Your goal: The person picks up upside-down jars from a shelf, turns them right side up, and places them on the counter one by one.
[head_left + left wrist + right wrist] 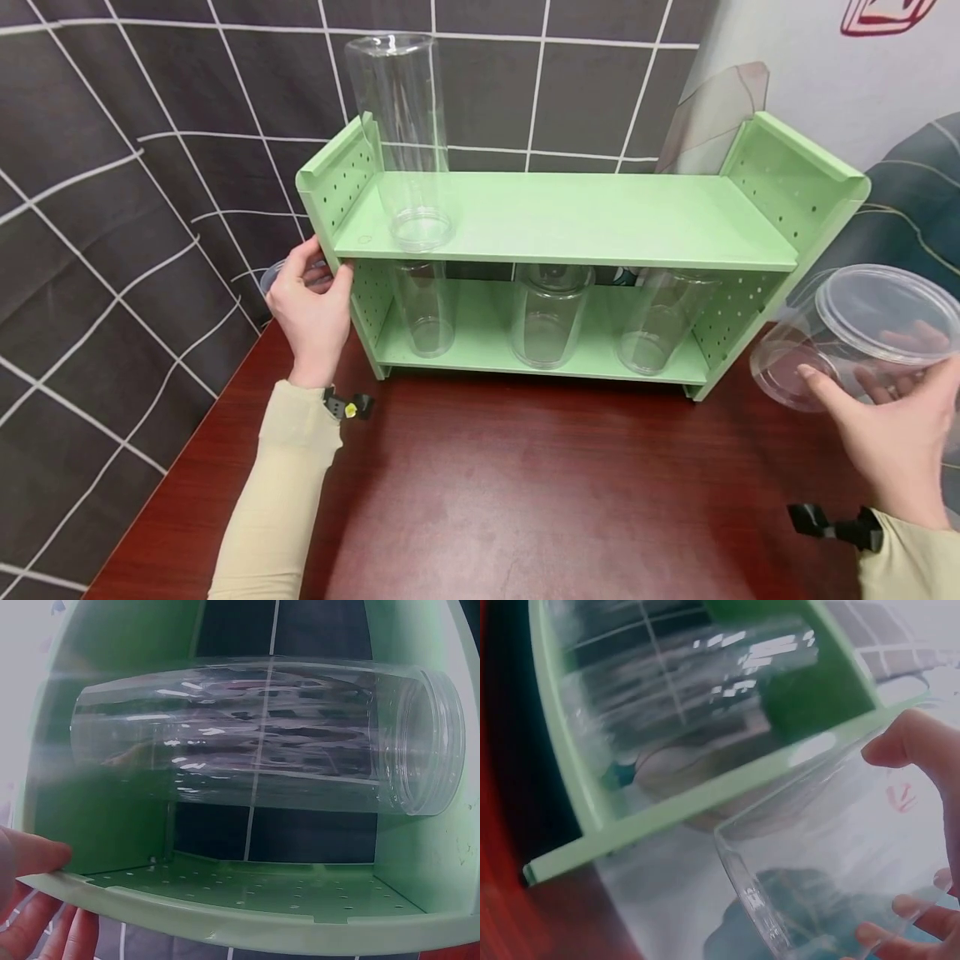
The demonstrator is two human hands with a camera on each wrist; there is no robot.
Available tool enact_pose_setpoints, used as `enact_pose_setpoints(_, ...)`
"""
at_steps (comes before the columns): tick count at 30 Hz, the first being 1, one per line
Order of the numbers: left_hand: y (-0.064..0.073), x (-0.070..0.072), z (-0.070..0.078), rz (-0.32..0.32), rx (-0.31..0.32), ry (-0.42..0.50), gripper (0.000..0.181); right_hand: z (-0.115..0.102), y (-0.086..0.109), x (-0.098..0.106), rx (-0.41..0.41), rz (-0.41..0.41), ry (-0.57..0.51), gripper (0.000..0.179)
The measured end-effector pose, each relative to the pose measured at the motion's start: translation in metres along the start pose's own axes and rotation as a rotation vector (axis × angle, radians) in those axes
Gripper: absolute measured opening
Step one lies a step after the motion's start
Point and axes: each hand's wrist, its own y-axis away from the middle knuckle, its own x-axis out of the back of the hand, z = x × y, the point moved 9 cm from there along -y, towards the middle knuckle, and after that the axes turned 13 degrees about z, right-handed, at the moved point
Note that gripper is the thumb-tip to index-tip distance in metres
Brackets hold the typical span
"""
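The right hand grasps a tilted clear container in a wide grip, thumb opposite fingers, right of the green rack. The left hand pinches the rack's left side panel, below a tall clear jar on the upper shelf.

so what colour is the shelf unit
The shelf unit is light green, clearest in the head view.
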Motion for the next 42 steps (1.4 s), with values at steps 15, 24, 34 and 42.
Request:
enact_pose_setpoints(15, 0.0, 0.0, 0.0, -0.011, 0.005, -0.003, 0.032, 0.078, -0.024, -0.032, -0.136, -0.05, 0.158, 0.093)
enact_pose_setpoints(24, 0.0, -0.001, 0.002, -0.01, -0.004, 0.008, 0.032, 0.105, -0.033, -0.054, -0.201, -0.155, 0.197, 0.102)
enact_pose_setpoints(34, 0.0, 0.0, 0.003, -0.01, -0.002, -0.009, 0.032, 0.123, -0.039, -0.065, -0.251, -0.152, 0.145, 0.098)
enact_pose_setpoints(42, 0.0, 0.001, 0.003, -0.004, -0.006, -0.014, 0.033, 0.118, -0.034, -0.062, -0.187, -0.117, 0.137, 0.106)
